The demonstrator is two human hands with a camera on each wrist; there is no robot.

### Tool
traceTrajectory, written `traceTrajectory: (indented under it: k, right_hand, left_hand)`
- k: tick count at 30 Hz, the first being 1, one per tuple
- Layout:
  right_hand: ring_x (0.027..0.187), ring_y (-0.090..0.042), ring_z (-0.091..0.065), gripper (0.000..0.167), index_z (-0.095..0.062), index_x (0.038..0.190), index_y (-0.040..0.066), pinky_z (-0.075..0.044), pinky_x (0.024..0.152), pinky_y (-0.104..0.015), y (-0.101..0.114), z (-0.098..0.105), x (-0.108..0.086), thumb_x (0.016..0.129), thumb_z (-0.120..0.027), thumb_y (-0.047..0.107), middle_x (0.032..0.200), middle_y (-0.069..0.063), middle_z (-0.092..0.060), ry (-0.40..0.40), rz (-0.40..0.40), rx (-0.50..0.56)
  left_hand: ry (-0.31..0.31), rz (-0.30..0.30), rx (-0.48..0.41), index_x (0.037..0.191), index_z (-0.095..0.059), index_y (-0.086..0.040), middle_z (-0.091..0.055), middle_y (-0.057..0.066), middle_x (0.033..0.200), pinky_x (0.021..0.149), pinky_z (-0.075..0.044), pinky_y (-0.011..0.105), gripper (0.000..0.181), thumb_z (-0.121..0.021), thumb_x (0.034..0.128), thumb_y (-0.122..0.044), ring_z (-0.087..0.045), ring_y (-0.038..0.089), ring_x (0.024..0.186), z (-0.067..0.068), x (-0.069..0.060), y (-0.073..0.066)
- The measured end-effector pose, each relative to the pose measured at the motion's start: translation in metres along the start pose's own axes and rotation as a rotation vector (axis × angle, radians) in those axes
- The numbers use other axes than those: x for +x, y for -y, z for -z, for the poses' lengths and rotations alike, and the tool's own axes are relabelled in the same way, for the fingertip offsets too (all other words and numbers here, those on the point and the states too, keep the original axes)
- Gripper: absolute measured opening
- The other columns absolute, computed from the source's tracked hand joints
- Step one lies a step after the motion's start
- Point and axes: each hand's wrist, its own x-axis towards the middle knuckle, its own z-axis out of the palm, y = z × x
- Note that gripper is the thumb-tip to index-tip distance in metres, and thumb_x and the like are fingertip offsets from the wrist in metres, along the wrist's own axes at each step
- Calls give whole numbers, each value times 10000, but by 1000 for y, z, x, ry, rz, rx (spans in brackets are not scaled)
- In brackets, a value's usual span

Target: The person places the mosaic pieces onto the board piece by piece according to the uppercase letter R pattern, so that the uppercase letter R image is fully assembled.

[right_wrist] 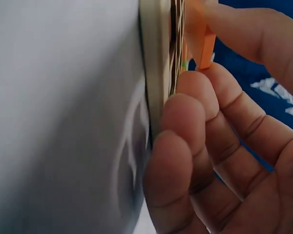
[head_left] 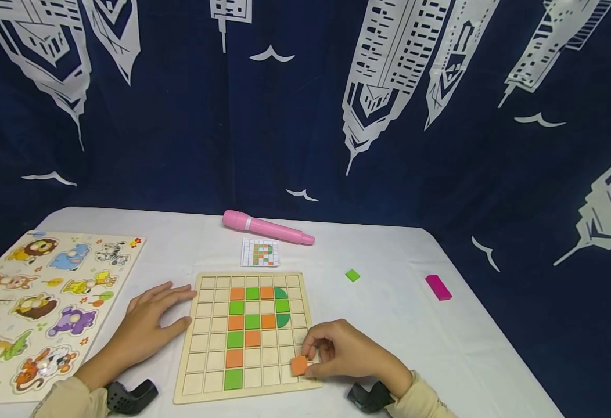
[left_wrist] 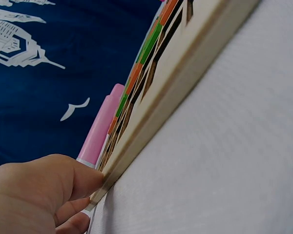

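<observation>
A square wooden grid board (head_left: 196,363) lies on the white table, with orange, green and rounded dark green tiles (head_left: 252,321) set in its cells. My left hand (head_left: 148,322) rests at the board's left edge, fingers extended, with thumb and fingertips touching the rim; the left wrist view shows the thumb against the board's side (left_wrist: 161,107). Over the board's lower right corner, my right hand (head_left: 352,351) pinches an orange square tile (head_left: 298,366) between thumb and fingers. In the right wrist view the orange tile (right_wrist: 207,46) is held on its edge, tilted to the board.
A small pattern card (head_left: 261,253) and a pink marker-like stick (head_left: 269,227) lie behind the board. To the right are a loose green tile (head_left: 352,275) and a magenta block (head_left: 438,287). An animal puzzle board (head_left: 49,319) lies at the left. A dark blue curtain hangs behind.
</observation>
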Motion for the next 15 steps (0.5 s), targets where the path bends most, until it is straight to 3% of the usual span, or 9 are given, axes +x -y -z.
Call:
traceTrajectory:
  k: [15]
  right_hand:
    - [623, 94, -465, 224, -726, 933, 126, -488, 564, -149, 15, -15, 6, 852, -929, 80, 821, 98, -630, -13, -9, -206]
  left_hand:
    - [9, -6, 4, 1400, -708, -87, -626, 199, 1515, 1159, -222, 726, 480, -798, 947, -213, -385, 502, 1495, 0, 0, 1]
